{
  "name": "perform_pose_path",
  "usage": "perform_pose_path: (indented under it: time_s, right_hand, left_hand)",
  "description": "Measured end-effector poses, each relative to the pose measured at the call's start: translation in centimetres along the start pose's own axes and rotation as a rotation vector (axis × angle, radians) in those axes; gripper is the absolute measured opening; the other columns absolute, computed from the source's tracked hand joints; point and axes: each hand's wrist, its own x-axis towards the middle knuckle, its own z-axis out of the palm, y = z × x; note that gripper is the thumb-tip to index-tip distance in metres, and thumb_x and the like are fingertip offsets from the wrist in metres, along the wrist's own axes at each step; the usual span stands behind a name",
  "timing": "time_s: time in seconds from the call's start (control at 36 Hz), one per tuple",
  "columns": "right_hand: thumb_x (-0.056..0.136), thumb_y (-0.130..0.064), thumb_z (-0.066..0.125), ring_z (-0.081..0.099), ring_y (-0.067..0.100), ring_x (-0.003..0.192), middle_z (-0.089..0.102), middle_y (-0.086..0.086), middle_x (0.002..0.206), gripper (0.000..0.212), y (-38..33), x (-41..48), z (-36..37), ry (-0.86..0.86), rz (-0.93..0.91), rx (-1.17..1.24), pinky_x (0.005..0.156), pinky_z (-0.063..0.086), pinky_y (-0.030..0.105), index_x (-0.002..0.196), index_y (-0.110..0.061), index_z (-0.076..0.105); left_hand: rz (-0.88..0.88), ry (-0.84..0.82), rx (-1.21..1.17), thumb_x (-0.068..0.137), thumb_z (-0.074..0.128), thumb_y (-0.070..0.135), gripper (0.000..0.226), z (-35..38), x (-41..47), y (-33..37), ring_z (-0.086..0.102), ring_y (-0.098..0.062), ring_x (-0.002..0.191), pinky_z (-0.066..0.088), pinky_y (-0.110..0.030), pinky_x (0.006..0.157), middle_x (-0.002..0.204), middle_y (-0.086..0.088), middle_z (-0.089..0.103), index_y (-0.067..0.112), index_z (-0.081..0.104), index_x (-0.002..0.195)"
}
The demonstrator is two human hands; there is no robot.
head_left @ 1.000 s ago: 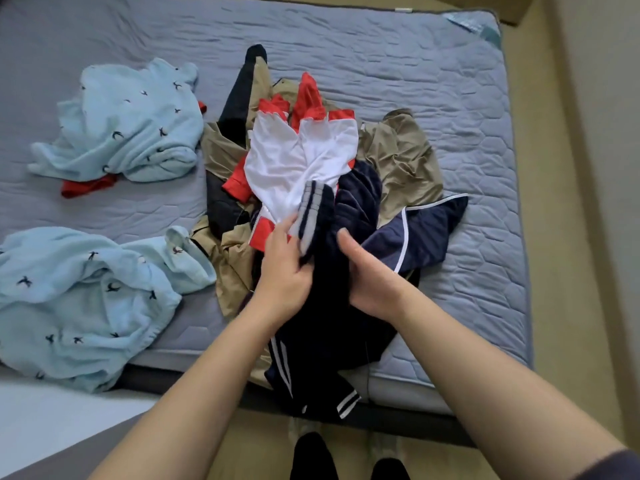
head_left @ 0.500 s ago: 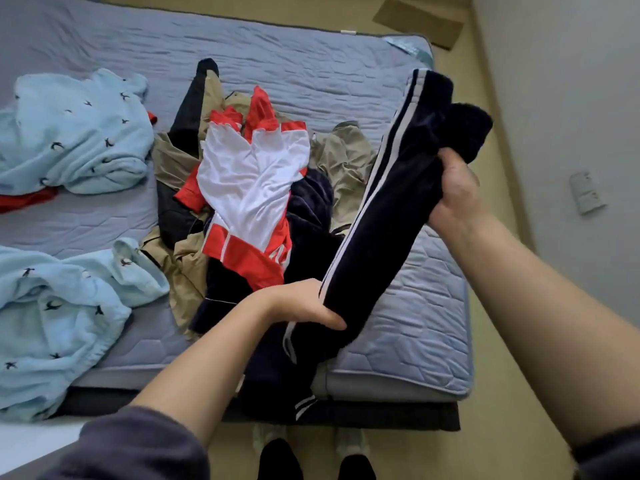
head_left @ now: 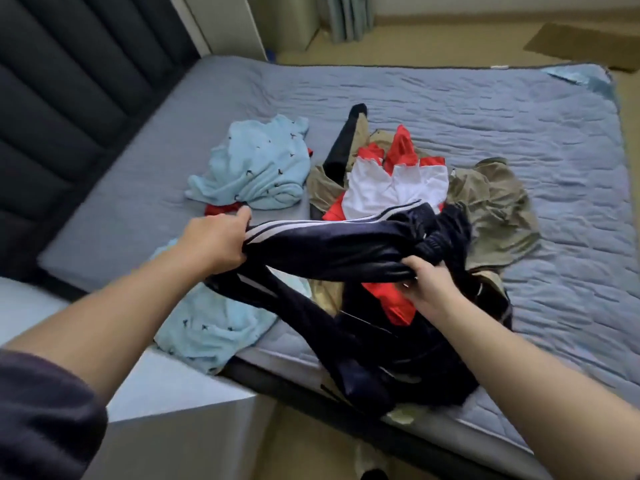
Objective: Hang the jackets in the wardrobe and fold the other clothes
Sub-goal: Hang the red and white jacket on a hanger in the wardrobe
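Navy track pants point(head_left: 332, 244) with white side stripes stretch above the bed point(head_left: 519, 140), left hand point(head_left: 211, 242) and right hand point(head_left: 427, 289) both with fingers gripping the shiny fabric; beneath, a crumpled clothes pile point(head_left: 398, 181).

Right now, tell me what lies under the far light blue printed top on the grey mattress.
A red cloth pokes out at the near edge of the light blue printed top. The rest of it, and anything else beneath, is covered.

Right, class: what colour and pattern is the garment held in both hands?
Dark navy garment with white side stripes, clearest in the head view.
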Motion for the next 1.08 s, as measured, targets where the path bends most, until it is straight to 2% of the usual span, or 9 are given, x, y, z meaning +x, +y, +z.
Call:
perform_pose_path:
  time_s: [0.08,0.14,0.22,0.36,0.56,0.69,0.75,0.92,1.08]
  right_hand:
    - [0.092,-0.005,0.055,0.063,0.016,0.061,0.063,0.004,0.082,0.019,3.4,-0.4,6.9,-0.266,0.089,-0.183,0.054,0.053,0.029,0.106,-0.018,0.054]
    - [0.091,-0.014,0.062,0.063,0.016,0.069,0.061,0.004,0.095,0.040,5.6,0.2,9.9,-0.426,0.207,-0.357,0.051,0.053,0.029,0.128,-0.016,0.045]
    - [0.089,-0.015,0.064,0.054,0.016,0.067,0.054,0.000,0.089,0.053,9.3,1.6,11.7,-0.489,0.326,-0.603,0.048,0.048,0.027,0.126,-0.030,0.030]
    - [0.086,-0.012,0.054,0.051,0.015,0.067,0.053,0.002,0.081,0.035,13.4,3.8,7.0,-0.356,0.207,-1.031,0.053,0.042,0.026,0.121,-0.015,0.048]
    - [0.086,-0.018,0.056,0.059,0.015,0.075,0.061,0.004,0.102,0.034,13.4,6.4,-3.6,-0.139,0.293,-1.319,0.050,0.041,0.017,0.120,-0.015,0.054]
    - [0.087,-0.017,0.053,0.058,0.016,0.094,0.062,-0.001,0.106,0.031,11.7,8.2,-8.0,-0.031,0.231,-1.440,0.075,0.041,0.021,0.118,-0.015,0.056]
    - [0.087,-0.016,0.052,0.056,0.015,0.091,0.060,-0.003,0.101,0.033,11.2,8.9,-9.8,0.008,0.226,-1.444,0.076,0.041,0.023,0.120,-0.015,0.055]
    - [0.087,-0.020,0.058,0.055,0.019,0.112,0.048,0.006,0.134,0.057,11.7,11.1,-13.7,0.065,0.132,-1.433,0.085,0.044,0.025,0.140,-0.018,0.036]
    - [0.081,-0.024,0.063,0.051,0.020,0.120,0.045,0.001,0.132,0.077,12.8,14.1,-13.7,-0.023,-0.099,-1.391,0.096,0.046,0.036,0.145,-0.030,0.022]
  left_hand:
    - [-0.170,-0.035,0.190,0.083,0.057,0.021,0.043,-0.6,0.0,-7.4,0.060,-0.030,0.104,0.041,-0.035,0.071,0.111,-0.007,0.062,0.016,0.036,0.120]
    - [-0.305,-0.146,0.260,0.080,0.061,0.023,0.055,0.3,-0.2,-11.3,0.050,-0.028,0.118,0.042,-0.038,0.086,0.123,-0.007,0.054,0.016,0.033,0.128]
    - [-0.380,-0.300,0.210,0.075,0.070,0.032,0.083,3.4,-0.1,-13.6,0.035,-0.028,0.130,0.037,-0.049,0.099,0.136,-0.008,0.039,0.019,0.020,0.139]
    - [-0.177,-0.347,0.020,0.083,0.063,0.032,0.075,10.5,0.6,-8.6,0.040,-0.027,0.130,0.040,-0.043,0.098,0.141,-0.007,0.039,0.018,0.022,0.145]
    - [0.109,-0.500,-0.167,0.088,0.053,0.028,0.049,17.7,2.7,3.0,0.045,-0.027,0.123,0.041,-0.040,0.090,0.132,-0.007,0.046,0.017,0.037,0.133]
    - [0.307,-0.400,-0.264,0.089,0.047,0.020,0.030,19.4,4.8,10.3,0.054,-0.027,0.109,0.044,-0.037,0.082,0.121,-0.005,0.054,0.016,0.048,0.119]
    - [0.367,-0.364,-0.285,0.088,0.048,0.021,0.031,20.0,5.8,13.5,0.053,-0.026,0.110,0.044,-0.037,0.084,0.120,-0.005,0.054,0.015,0.049,0.119]
    - [0.324,-0.152,-0.364,0.081,0.059,0.015,0.058,22.5,8.8,21.7,0.044,-0.026,0.118,0.044,-0.038,0.082,0.132,-0.004,0.041,0.018,0.039,0.135]
    - [0.268,-0.113,-0.277,0.082,0.062,0.014,0.075,25.4,12.0,26.0,0.014,-0.029,0.144,0.032,-0.040,0.109,0.155,-0.010,0.016,0.022,0.024,0.146]
